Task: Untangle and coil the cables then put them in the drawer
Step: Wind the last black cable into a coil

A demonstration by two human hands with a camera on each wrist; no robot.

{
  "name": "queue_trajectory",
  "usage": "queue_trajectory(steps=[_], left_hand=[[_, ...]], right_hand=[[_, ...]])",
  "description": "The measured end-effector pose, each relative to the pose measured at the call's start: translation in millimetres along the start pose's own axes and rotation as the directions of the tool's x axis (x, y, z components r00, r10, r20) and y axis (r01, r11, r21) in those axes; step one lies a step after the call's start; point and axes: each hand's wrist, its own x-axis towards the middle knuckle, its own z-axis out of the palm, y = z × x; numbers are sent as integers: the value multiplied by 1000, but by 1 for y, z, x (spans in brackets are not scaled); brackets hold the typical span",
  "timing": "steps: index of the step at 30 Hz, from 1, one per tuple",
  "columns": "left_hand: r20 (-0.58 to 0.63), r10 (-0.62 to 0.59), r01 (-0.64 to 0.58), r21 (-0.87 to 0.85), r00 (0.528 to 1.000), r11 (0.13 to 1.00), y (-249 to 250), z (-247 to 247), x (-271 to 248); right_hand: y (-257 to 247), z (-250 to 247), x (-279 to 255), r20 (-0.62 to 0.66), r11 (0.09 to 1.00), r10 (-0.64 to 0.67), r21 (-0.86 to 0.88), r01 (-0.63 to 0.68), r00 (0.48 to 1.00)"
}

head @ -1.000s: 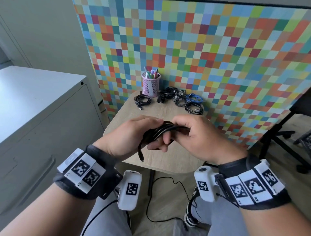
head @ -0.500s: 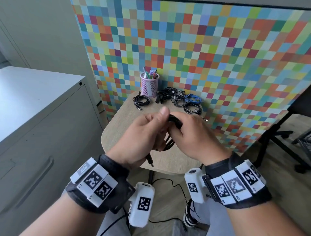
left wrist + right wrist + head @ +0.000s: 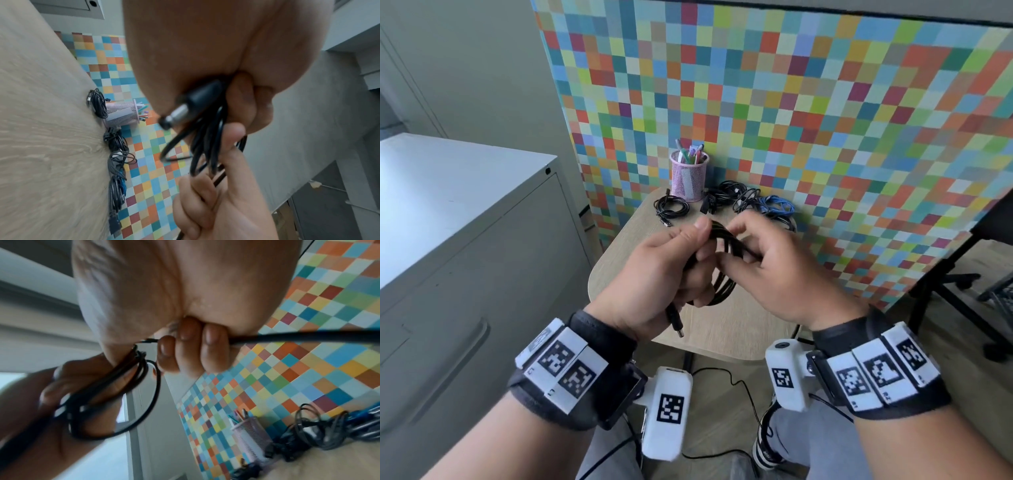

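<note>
Midway, it seemed: both the left hand [image 3: 654, 274] and the right hand [image 3: 767, 270] gripped one black cable [image 3: 726, 274] in loops above the table [image 3: 722, 329], its plug [image 3: 675, 323] dangling. Behind, a coiled cable [image 3: 671, 208] and a tangled pile [image 3: 753, 204] waited beside the pen cup [image 3: 688, 176]. No open drawer showed; the fingers hid the coil's windings.

We hold both hands close together in front of us, the forearms coming in from the lower corners, each wrist wearing a dark band. Our left hand [image 3: 661, 274] is turned with its back up, the thumb stretched forward and the fingers [image 3: 244, 100] curled in under the palm. Our right hand [image 3: 767, 270] sits just beside it, touching it, with its fingers [image 3: 191, 345] curled tight.
</note>
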Motion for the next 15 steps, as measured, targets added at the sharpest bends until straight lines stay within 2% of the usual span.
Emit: queue_trajectory(steps=[5, 9, 12, 15], left_hand=[[-198, 70, -95, -117, 978, 989, 9, -14, 3], [-280, 144, -213, -236, 949, 948, 22, -26, 1], [-370, 215, -330, -284, 904, 900, 30, -31, 2], [-363, 266, -348, -184, 893, 919, 27, -34, 6]], right_hand=[[12, -2, -15, -124, 998, -63, 12, 65, 990], [39, 0, -22, -192, 988, 26, -146, -55, 981], [50, 6, -25, -136, 925, 166, -322, -202, 977], [39, 15, -26, 46, 830, 297, -507, -234, 954]])
